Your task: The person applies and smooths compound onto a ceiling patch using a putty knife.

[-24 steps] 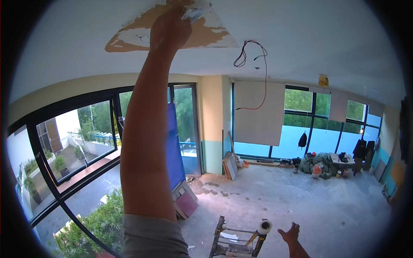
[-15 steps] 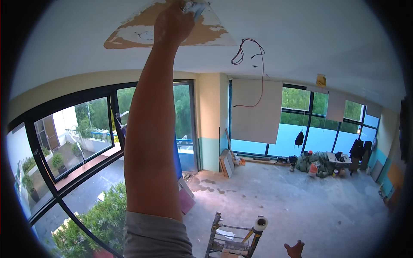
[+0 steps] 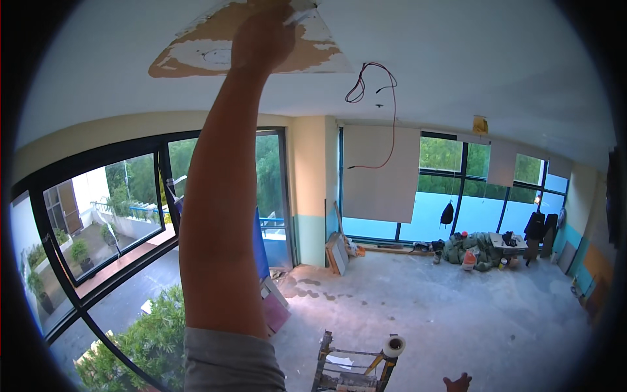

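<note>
The left hand [image 3: 263,40] remained raised at the tan-coated ceiling patch [image 3: 209,32], fingers closed around a flat-bladed scraper [image 3: 302,14] near the patch's upper right edge. The right hand [image 3: 457,383] had sunk lower, fingers parted, nothing visibly held. Pale areas persisted on the patch; no added coverage was discernible.
</note>
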`<control>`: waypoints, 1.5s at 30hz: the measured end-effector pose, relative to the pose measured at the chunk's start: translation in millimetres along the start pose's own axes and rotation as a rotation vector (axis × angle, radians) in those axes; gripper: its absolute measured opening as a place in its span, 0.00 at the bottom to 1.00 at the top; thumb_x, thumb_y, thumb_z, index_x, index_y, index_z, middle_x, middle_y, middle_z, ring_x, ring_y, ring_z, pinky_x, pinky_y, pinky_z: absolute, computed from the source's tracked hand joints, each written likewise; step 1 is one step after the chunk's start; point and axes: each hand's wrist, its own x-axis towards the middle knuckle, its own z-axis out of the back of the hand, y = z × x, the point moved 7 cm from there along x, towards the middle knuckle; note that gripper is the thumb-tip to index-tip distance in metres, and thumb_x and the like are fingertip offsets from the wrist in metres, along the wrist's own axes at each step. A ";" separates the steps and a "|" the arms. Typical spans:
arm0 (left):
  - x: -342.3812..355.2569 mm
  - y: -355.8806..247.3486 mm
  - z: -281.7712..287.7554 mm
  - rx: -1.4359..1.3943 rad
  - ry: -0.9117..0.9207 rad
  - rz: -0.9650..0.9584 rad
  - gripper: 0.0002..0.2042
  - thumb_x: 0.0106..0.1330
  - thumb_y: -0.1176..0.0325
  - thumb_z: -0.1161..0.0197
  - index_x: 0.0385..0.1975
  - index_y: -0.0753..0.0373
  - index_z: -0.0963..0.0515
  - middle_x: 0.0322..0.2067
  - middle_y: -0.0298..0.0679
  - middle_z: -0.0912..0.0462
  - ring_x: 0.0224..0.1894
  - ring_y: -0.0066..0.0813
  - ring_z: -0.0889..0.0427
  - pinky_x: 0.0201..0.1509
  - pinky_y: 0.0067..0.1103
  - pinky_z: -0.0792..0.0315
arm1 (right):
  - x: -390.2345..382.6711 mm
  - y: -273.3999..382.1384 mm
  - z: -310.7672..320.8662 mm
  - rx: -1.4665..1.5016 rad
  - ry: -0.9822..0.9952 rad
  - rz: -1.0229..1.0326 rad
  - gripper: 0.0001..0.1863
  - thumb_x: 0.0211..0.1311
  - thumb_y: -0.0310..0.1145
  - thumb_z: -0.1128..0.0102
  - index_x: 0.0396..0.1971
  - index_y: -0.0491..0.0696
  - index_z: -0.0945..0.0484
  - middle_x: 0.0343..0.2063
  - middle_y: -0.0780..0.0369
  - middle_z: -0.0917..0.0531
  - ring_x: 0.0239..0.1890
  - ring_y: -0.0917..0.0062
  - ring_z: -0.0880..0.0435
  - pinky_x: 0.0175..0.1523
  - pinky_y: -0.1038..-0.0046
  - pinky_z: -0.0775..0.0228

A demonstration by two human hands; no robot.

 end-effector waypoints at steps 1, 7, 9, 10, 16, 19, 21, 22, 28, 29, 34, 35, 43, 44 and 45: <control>1.8 7.4 4.1 -0.065 -0.049 0.069 0.09 0.62 0.63 0.45 0.35 0.60 0.23 0.34 0.46 0.18 0.39 0.48 0.20 0.45 0.38 0.27 | -5.6 16.4 20.3 0.050 -0.116 0.019 0.47 0.51 0.61 0.39 0.59 0.37 0.37 0.56 0.42 0.32 0.59 0.47 0.35 0.62 0.53 0.39; 11.1 -11.3 6.4 -0.018 -0.037 -0.119 0.10 0.62 0.63 0.44 0.38 0.59 0.23 0.35 0.48 0.19 0.39 0.49 0.20 0.45 0.38 0.27 | 56.2 44.7 -4.2 0.295 -0.211 0.162 0.49 0.37 0.50 0.23 0.55 0.39 0.38 0.53 0.48 0.36 0.56 0.53 0.33 0.57 0.57 0.33; 10.7 -12.8 7.8 0.020 -0.054 -0.197 0.10 0.62 0.63 0.44 0.39 0.59 0.23 0.35 0.49 0.19 0.40 0.49 0.20 0.45 0.37 0.26 | 48.8 67.9 8.4 0.308 -0.193 0.195 0.48 0.37 0.49 0.24 0.55 0.39 0.38 0.53 0.48 0.35 0.56 0.54 0.33 0.58 0.58 0.34; 11.8 -12.4 5.1 0.035 -0.024 -0.180 0.10 0.61 0.63 0.44 0.39 0.59 0.23 0.35 0.49 0.19 0.40 0.49 0.20 0.44 0.37 0.26 | 50.2 79.6 11.8 0.295 -0.213 0.270 0.48 0.37 0.50 0.24 0.55 0.39 0.38 0.52 0.48 0.35 0.56 0.54 0.33 0.59 0.58 0.35; 30.1 21.9 1.3 -0.234 -0.036 0.092 0.10 0.60 0.64 0.41 0.40 0.58 0.24 0.34 0.48 0.18 0.39 0.47 0.19 0.42 0.35 0.24 | 68.1 162.3 78.7 0.279 -0.440 0.699 0.43 0.39 0.49 0.24 0.52 0.39 0.34 0.51 0.48 0.32 0.55 0.54 0.33 0.59 0.59 0.36; 29.1 4.2 -0.2 -0.156 0.127 0.062 0.14 0.59 0.64 0.42 0.45 0.56 0.24 0.39 0.45 0.18 0.43 0.46 0.19 0.47 0.35 0.25 | 52.8 211.6 147.2 0.324 -0.547 0.868 0.40 0.41 0.44 0.24 0.52 0.40 0.34 0.49 0.48 0.31 0.55 0.54 0.33 0.60 0.60 0.37; 29.4 -5.5 3.6 0.023 0.208 -0.058 0.16 0.59 0.64 0.43 0.47 0.54 0.23 0.43 0.41 0.18 0.47 0.46 0.21 0.51 0.35 0.27 | 31.7 250.6 195.4 0.362 -0.529 0.938 0.38 0.42 0.42 0.25 0.51 0.41 0.34 0.49 0.48 0.30 0.54 0.54 0.32 0.59 0.61 0.37; 29.6 -5.9 2.7 0.021 0.209 -0.073 0.15 0.59 0.65 0.44 0.47 0.53 0.23 0.42 0.42 0.18 0.47 0.45 0.20 0.51 0.35 0.26 | 17.9 268.4 218.7 0.345 -0.560 0.991 0.37 0.42 0.42 0.25 0.51 0.41 0.33 0.49 0.48 0.30 0.53 0.54 0.31 0.59 0.61 0.37; 24.2 -8.3 9.9 -0.082 0.166 0.050 0.15 0.60 0.67 0.45 0.48 0.50 0.23 0.42 0.44 0.18 0.46 0.45 0.20 0.51 0.35 0.26 | -77.0 366.4 346.9 0.196 -0.810 1.285 0.35 0.46 0.40 0.28 0.53 0.43 0.34 0.53 0.49 0.30 0.58 0.55 0.33 0.61 0.60 0.38; 22.5 -12.7 5.1 0.017 0.242 -0.063 0.16 0.61 0.66 0.45 0.49 0.51 0.23 0.42 0.44 0.18 0.47 0.45 0.21 0.52 0.35 0.27 | -96.1 383.4 368.2 0.277 -0.739 1.298 0.35 0.47 0.40 0.28 0.53 0.44 0.33 0.53 0.50 0.30 0.58 0.55 0.32 0.61 0.61 0.38; 13.1 9.2 6.6 -0.151 0.123 0.169 0.18 0.61 0.62 0.43 0.52 0.54 0.26 0.44 0.46 0.19 0.48 0.45 0.22 0.54 0.33 0.28 | -170.0 411.5 431.5 0.321 -0.777 1.351 0.34 0.48 0.39 0.29 0.54 0.45 0.33 0.54 0.50 0.30 0.58 0.57 0.31 0.61 0.60 0.37; 8.1 10.3 4.8 -0.179 0.150 0.243 0.19 0.61 0.61 0.43 0.53 0.54 0.26 0.44 0.46 0.19 0.49 0.45 0.22 0.54 0.33 0.29 | -179.1 409.4 436.3 0.317 -0.786 1.329 0.34 0.47 0.39 0.29 0.54 0.45 0.33 0.54 0.50 0.31 0.58 0.57 0.31 0.60 0.60 0.36; -3.4 10.6 -2.9 -0.206 0.069 0.245 0.17 0.60 0.59 0.41 0.47 0.59 0.25 0.41 0.49 0.19 0.46 0.49 0.21 0.51 0.36 0.28 | -169.4 363.8 398.6 0.179 -0.709 1.303 0.36 0.45 0.40 0.27 0.54 0.45 0.34 0.56 0.51 0.31 0.59 0.57 0.31 0.59 0.60 0.35; -2.3 8.1 -1.3 -0.205 -0.006 0.212 0.18 0.60 0.57 0.41 0.44 0.61 0.25 0.39 0.51 0.18 0.44 0.52 0.20 0.48 0.37 0.27 | -157.8 353.7 389.2 0.137 -0.744 1.291 0.37 0.44 0.39 0.26 0.55 0.45 0.34 0.56 0.51 0.31 0.58 0.58 0.30 0.57 0.60 0.33; -0.2 2.6 -4.7 -0.212 -0.006 0.211 0.18 0.60 0.57 0.41 0.44 0.61 0.25 0.39 0.51 0.18 0.44 0.52 0.20 0.48 0.37 0.27 | -147.2 340.0 382.0 0.094 -0.784 1.268 0.38 0.42 0.37 0.25 0.55 0.45 0.34 0.56 0.51 0.31 0.56 0.58 0.29 0.55 0.61 0.31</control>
